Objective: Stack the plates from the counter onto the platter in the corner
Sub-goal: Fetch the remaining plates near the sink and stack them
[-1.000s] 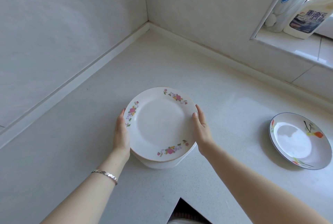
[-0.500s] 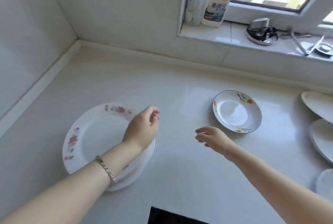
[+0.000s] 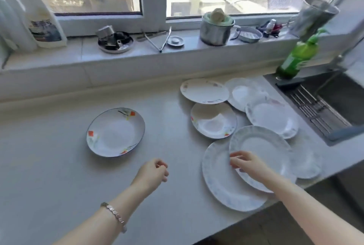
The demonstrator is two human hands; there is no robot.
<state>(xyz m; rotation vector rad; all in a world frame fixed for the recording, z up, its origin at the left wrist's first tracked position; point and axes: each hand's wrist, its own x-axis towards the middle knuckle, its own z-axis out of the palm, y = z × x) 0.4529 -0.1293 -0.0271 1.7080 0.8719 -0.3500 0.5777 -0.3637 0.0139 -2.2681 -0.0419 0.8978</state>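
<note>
Grey-rimmed plate (image 3: pixel 262 144) was pinched at its rim by the right hand (image 3: pixel 248 163) fingers. Left hand (image 3: pixel 152 171) fingers hung loosely curled, empty, above the desk (image 3: pixel 49 166).

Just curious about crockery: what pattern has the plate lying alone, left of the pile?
The lone plate is white, dark-rimmed, with orange-red flowers; head view.

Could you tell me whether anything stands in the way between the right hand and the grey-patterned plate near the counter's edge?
Nothing visible does. The right hand touches the left rim of the grey-patterned plate, which lies uppermost, overlapping the larger oval plate beneath. The corner platter is out of view.
</note>
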